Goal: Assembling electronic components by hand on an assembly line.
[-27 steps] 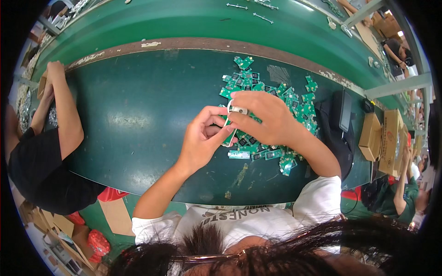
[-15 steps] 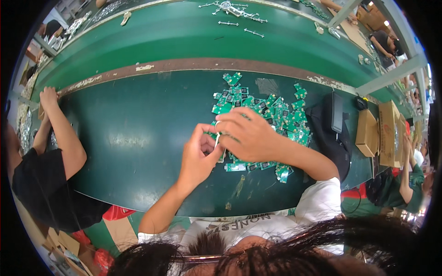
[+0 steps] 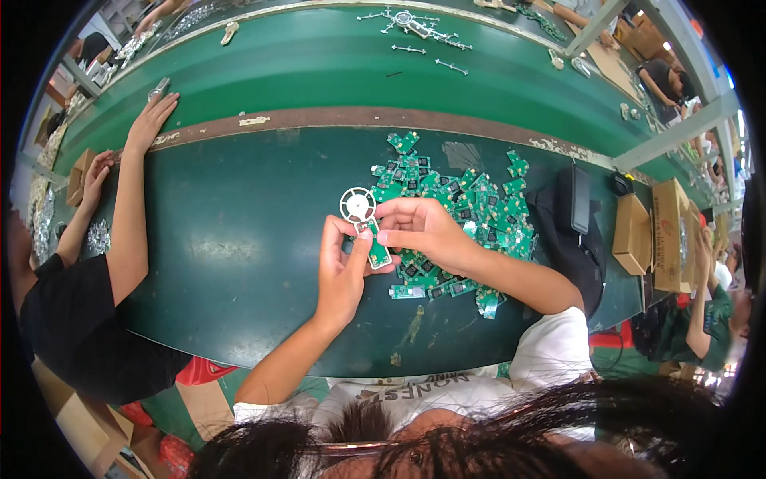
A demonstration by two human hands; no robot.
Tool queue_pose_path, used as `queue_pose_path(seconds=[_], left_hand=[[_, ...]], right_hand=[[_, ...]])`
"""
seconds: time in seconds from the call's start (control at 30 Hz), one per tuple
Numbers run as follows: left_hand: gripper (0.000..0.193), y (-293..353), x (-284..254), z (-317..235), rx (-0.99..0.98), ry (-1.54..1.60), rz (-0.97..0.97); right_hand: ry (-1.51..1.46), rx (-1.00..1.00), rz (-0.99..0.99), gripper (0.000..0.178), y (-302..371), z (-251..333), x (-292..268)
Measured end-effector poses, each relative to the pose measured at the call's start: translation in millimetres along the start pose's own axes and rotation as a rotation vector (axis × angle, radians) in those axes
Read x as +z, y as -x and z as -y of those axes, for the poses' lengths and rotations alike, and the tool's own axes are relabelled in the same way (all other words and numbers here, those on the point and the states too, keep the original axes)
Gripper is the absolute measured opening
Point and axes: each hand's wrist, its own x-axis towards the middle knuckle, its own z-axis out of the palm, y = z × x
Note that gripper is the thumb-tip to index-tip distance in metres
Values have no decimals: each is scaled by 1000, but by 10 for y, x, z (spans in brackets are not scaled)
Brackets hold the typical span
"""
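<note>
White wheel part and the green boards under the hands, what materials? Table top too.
White wheel part: likely moulded plastic, matte white, thin spokes and rim. Green boards: look like printed circuit laminate, glossy green coat with dark chips. Table top: dark green, smooth with a slight sheen, scuffed; possibly a rubber or vinyl mat, can't tell for sure.

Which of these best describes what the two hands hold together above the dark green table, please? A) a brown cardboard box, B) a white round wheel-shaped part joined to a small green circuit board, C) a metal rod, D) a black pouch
B: the left hand and right hand pinch a small green circuit board with a white wheel-shaped part at its top, held beside the pile of green boards.
</note>
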Motion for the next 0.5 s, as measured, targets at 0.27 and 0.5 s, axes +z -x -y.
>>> queue_pose_path(seconds=[0.27, 0.5], left_hand=[[33, 60, 1, 24, -8, -324, 146], [9, 97, 23, -7, 106, -636, 232]], right_hand=[[400, -101, -351, 32, -558, 616, -967], [398, 52, -627, 12, -676, 914, -2748]])
